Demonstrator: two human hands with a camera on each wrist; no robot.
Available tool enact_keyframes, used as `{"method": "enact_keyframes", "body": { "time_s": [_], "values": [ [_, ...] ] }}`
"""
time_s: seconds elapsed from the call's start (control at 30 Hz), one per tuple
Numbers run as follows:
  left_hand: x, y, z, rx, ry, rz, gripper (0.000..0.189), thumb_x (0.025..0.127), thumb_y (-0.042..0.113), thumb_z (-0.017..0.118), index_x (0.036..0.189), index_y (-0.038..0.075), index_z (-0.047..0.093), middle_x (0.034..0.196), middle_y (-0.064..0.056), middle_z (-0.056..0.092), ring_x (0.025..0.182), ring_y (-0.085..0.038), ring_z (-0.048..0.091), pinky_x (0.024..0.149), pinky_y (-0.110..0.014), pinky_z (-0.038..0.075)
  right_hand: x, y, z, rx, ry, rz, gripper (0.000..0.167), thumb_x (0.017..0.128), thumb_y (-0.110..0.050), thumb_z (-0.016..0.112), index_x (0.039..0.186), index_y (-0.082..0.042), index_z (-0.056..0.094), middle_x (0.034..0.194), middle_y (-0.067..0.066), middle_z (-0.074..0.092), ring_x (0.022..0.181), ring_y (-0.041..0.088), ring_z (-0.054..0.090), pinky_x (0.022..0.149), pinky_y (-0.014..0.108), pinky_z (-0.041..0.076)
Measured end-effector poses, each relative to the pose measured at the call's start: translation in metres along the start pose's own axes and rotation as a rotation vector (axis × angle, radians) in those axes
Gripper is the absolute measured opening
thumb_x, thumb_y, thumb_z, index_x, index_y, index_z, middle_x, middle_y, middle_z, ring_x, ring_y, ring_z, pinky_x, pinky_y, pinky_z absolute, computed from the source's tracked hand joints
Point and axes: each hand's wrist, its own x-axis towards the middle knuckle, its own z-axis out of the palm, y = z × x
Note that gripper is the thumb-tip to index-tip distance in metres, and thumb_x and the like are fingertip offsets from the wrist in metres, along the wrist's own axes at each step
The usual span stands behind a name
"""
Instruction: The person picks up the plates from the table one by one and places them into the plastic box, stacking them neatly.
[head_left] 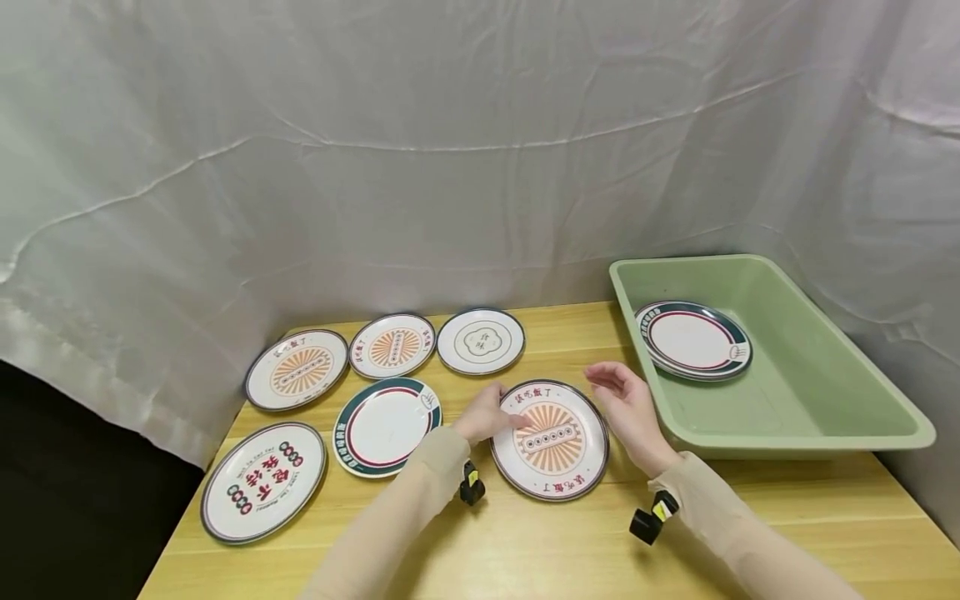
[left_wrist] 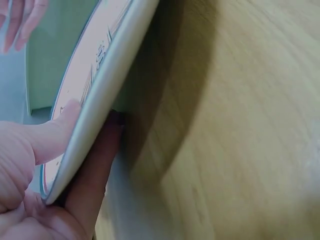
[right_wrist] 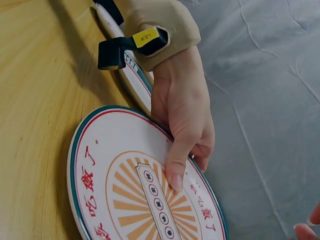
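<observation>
Beige, close-fitting sleeves (head_left: 397,529) cover both forearms, with a small boxy black device (head_left: 472,485) at each wrist. The left hand (head_left: 483,415) has its grip pinching the rim of a round sunburst plate (head_left: 551,471), thumb on the smooth white face, fingers beneath; the plate sits tilted over the wood-grained table (head_left: 517,550), a shadowed gap under its held edge. Loosely spread, the grip of the right hand (head_left: 626,412) hangs between that plate and a green tub (head_left: 832,358) with smooth, sloping walls and rounded corners. Inside the tub rests a teal-banded plate (head_left: 688,335). Toward the table's left lie more glossy discs, including a red-lettered plate (head_left: 262,492) and a cloud-outlined plate (head_left: 482,362). Creased, silvery cloth (head_left: 450,208) hangs behind.
</observation>
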Motion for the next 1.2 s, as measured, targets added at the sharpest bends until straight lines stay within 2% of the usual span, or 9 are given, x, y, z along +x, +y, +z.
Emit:
{"method": "enact_keyframes", "body": {
  "time_s": [0.17,0.27,0.4,0.5,0.7,0.83,0.93,1.07,1.2],
  "values": [
    [-0.002,-0.003,-0.002,-0.064,-0.017,-0.021,0.046,0.083,0.009,0.081,0.120,-0.002,0.056,0.102,-0.013,0.063,0.083,-0.018,0.062,0.073,-0.027,0.059,0.004,0.003,-0.001,-0.014,0.035,0.054,0.036,0.093,0.011,0.043,0.128,0.010,0.053,0.136,0.029,0.056,0.104,-0.007,0.056,0.095,0.004,0.045],
    [-0.003,-0.004,-0.002,-0.103,-0.028,-0.022,0.049,0.086,0.008,0.077,0.127,-0.005,0.054,0.111,-0.019,0.064,0.092,-0.023,0.064,0.084,-0.034,0.060,0.005,0.005,-0.002,0.006,0.046,0.083,0.037,0.094,0.010,0.042,0.129,0.010,0.051,0.138,0.028,0.054,0.104,-0.007,0.055,0.095,0.004,0.045],
    [-0.003,-0.008,-0.001,-0.132,-0.033,-0.025,0.059,0.092,0.011,0.071,0.141,-0.008,0.045,0.128,-0.024,0.060,0.110,-0.030,0.062,0.106,-0.045,0.052,0.005,0.007,-0.001,0.017,0.061,0.087,0.036,0.094,0.011,0.042,0.129,0.009,0.051,0.138,0.028,0.054,0.101,-0.010,0.055,0.095,0.004,0.045],
    [-0.001,-0.012,-0.001,-0.151,-0.025,-0.025,0.065,0.095,0.013,0.068,0.149,-0.008,0.037,0.135,-0.024,0.057,0.116,-0.031,0.060,0.112,-0.047,0.046,0.006,0.010,-0.002,0.001,0.064,0.063,0.037,0.093,0.011,0.042,0.128,0.010,0.052,0.137,0.028,0.055,0.100,-0.011,0.054,0.098,0.006,0.045],
    [-0.001,-0.014,-0.004,-0.179,0.001,-0.025,0.066,0.097,0.014,0.064,0.151,-0.008,0.033,0.141,-0.026,0.053,0.122,-0.032,0.057,0.118,-0.048,0.040,0.006,0.011,-0.001,-0.002,0.078,0.055,0.037,0.093,0.010,0.042,0.128,0.009,0.052,0.136,0.028,0.056,0.109,0.000,0.056,0.098,0.007,0.045],
    [-0.001,-0.014,-0.005,-0.221,0.016,-0.029,0.059,0.098,0.013,0.062,0.149,-0.007,0.039,0.137,-0.024,0.057,0.118,-0.030,0.060,0.115,-0.046,0.045,0.007,0.011,-0.001,0.017,0.093,0.085,0.038,0.093,0.010,0.042,0.130,0.007,0.051,0.138,0.027,0.055,0.111,0.005,0.057,0.096,0.005,0.044],
    [-0.002,-0.013,-0.006,-0.254,0.032,-0.030,0.053,0.099,0.012,0.061,0.146,-0.005,0.044,0.131,-0.022,0.061,0.107,-0.025,0.064,0.105,-0.039,0.053,0.008,0.010,0.000,0.028,0.094,0.093,0.039,0.094,0.010,0.042,0.132,0.007,0.051,0.139,0.027,0.055,0.111,0.004,0.057,0.095,0.005,0.045],
    [-0.003,-0.010,-0.010,-0.278,0.056,-0.034,0.048,0.099,0.012,0.060,0.143,-0.004,0.048,0.127,-0.020,0.062,0.102,-0.020,0.064,0.098,-0.035,0.056,0.007,0.010,0.001,0.038,0.090,0.087,0.040,0.094,0.010,0.041,0.133,0.007,0.050,0.139,0.027,0.054,0.110,0.001,0.058,0.099,0.008,0.045],
    [-0.004,-0.008,-0.014,-0.300,0.074,-0.035,0.046,0.100,0.013,0.060,0.140,-0.005,0.049,0.127,-0.020,0.062,0.102,-0.019,0.063,0.098,-0.034,0.056,0.007,0.008,0.001,0.042,0.090,0.091,0.040,0.095,0.009,0.041,0.134,0.007,0.050,0.140,0.026,0.054,0.110,0.000,0.057,0.100,0.009,0.045]
  ]
}}
